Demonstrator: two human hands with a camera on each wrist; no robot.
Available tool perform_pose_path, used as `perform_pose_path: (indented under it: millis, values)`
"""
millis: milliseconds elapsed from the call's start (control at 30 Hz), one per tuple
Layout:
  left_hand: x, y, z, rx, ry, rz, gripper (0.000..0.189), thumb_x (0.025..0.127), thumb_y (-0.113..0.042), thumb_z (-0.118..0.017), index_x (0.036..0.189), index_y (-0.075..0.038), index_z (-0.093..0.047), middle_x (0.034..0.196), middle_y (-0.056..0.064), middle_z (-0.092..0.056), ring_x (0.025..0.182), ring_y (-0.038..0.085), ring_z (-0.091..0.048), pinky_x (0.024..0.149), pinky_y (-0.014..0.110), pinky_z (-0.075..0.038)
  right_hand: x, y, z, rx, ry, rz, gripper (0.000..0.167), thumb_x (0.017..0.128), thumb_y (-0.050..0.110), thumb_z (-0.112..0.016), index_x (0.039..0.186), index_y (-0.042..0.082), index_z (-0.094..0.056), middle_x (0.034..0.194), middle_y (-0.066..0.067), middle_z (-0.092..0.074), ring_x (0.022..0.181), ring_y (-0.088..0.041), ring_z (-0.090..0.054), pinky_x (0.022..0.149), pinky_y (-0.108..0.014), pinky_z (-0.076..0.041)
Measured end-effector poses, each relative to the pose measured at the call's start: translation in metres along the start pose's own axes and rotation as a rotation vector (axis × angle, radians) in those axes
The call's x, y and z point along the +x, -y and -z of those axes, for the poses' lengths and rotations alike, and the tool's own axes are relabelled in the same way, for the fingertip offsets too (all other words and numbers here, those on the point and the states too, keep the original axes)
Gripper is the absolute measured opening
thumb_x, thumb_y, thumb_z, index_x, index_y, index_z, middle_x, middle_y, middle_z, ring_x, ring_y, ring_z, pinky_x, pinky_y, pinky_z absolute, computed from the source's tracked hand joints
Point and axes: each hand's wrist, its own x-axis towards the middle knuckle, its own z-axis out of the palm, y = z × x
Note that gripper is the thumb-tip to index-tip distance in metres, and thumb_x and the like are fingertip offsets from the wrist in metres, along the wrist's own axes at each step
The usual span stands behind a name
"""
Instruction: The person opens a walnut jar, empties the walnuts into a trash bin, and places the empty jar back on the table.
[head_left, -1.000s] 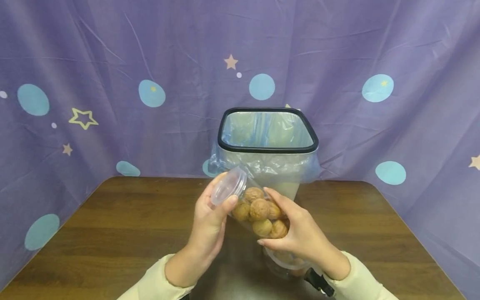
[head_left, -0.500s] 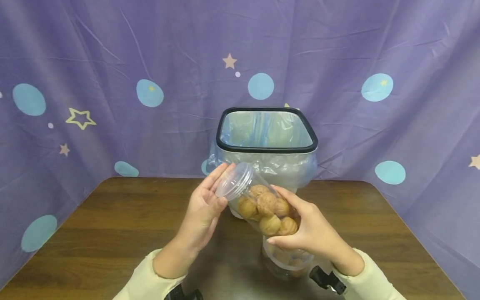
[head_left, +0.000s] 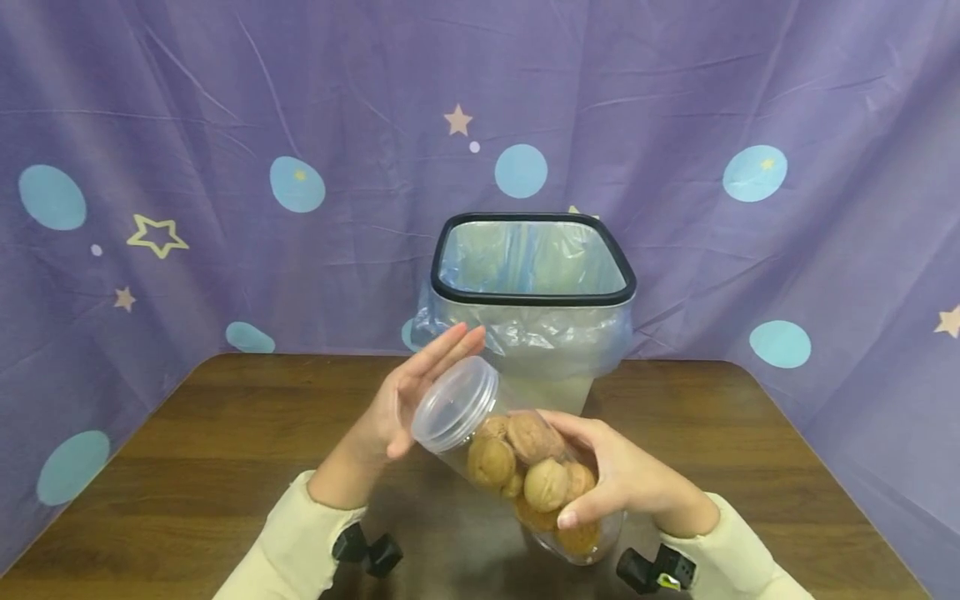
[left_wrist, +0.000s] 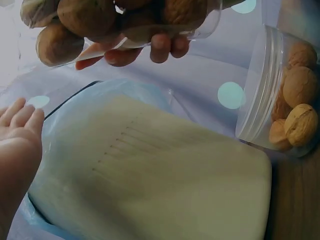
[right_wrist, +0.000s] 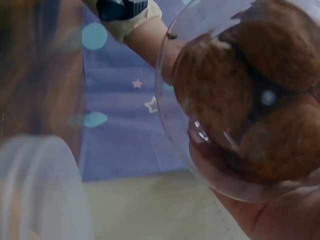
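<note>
My right hand [head_left: 622, 479] grips a clear plastic jar of walnuts [head_left: 543, 485], tilted with its translucent lid [head_left: 453, 404] up and to the left. In the left wrist view, the fingertips [left_wrist: 160, 48] curl under this jar [left_wrist: 85, 20]. My left hand [head_left: 412, 392] is beside the lid with straight fingers; whether it touches the lid is unclear. A second lidded jar of walnuts [left_wrist: 295, 95] stands on the table in the left wrist view; the held jar largely hides it in the head view. In the right wrist view, walnuts [right_wrist: 215, 85] show through the held jar's round base.
Behind the hands, a pale bin [head_left: 555, 390] with a black rim [head_left: 532, 298] and a bluish plastic liner [head_left: 480, 321] stands on the brown wooden table [head_left: 262, 433]. A purple curtain [head_left: 375, 100] with stars and blue dots surrounds the table.
My left hand has loosened from the lid and straightened its fingers. My right hand has lowered the jar and brought it nearer, in front of the second jar.
</note>
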Motion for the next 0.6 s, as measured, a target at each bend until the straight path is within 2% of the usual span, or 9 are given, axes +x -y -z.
perform_pose_path:
  millis: [100, 200, 400, 600]
  values:
    - [0.0014, -0.0029, -0.0021, 0.018, 0.079, -0.010, 0.111, 0.072, -0.050, -0.074, 0.149, 0.002, -0.013, 0.154, 0.018, -0.019, 0.142, 0.030, -0.016, 0.115, 0.039, -0.017, 0.0015, -0.0037, -0.0033, 0.076, 0.049, 0.009, 0.082, 0.068, 0.007, -0.075, 0.140, -0.001, -0.038, 0.124, -0.014, -0.058, 0.112, -0.020, -0.056, 0.100, -0.033, -0.043]
    - [0.0022, -0.0051, -0.0049, 0.016, 0.104, 0.001, 0.109, 0.073, -0.047, -0.075, 0.149, 0.003, -0.014, 0.154, 0.018, -0.020, 0.142, 0.030, -0.017, 0.115, 0.039, -0.016, 0.0028, -0.0058, -0.0051, 0.129, 0.084, 0.010, 0.078, 0.070, 0.011, -0.073, 0.138, -0.002, -0.039, 0.122, -0.015, -0.058, 0.110, -0.021, -0.057, 0.100, -0.034, -0.044]
    - [0.0008, -0.0052, -0.0048, 0.041, 0.064, 0.030, 0.103, 0.074, -0.046, -0.075, 0.147, 0.004, -0.022, 0.150, 0.018, -0.029, 0.139, 0.030, -0.027, 0.114, 0.040, -0.020, 0.0046, -0.0080, -0.0036, 0.118, 0.087, -0.001, 0.071, 0.075, 0.022, -0.073, 0.135, 0.000, -0.043, 0.119, -0.014, -0.060, 0.107, -0.020, -0.058, 0.097, -0.033, -0.046]
    - [-0.0017, -0.0027, -0.0016, 0.034, -0.014, 0.065, 0.098, 0.072, -0.046, -0.077, 0.146, -0.001, -0.030, 0.146, 0.016, -0.038, 0.133, 0.027, -0.038, 0.110, 0.037, -0.030, 0.0036, -0.0076, -0.0030, 0.033, 0.016, -0.031, 0.071, 0.073, 0.014, -0.073, 0.136, 0.002, -0.043, 0.119, -0.014, -0.060, 0.107, -0.020, -0.058, 0.096, -0.032, -0.046]
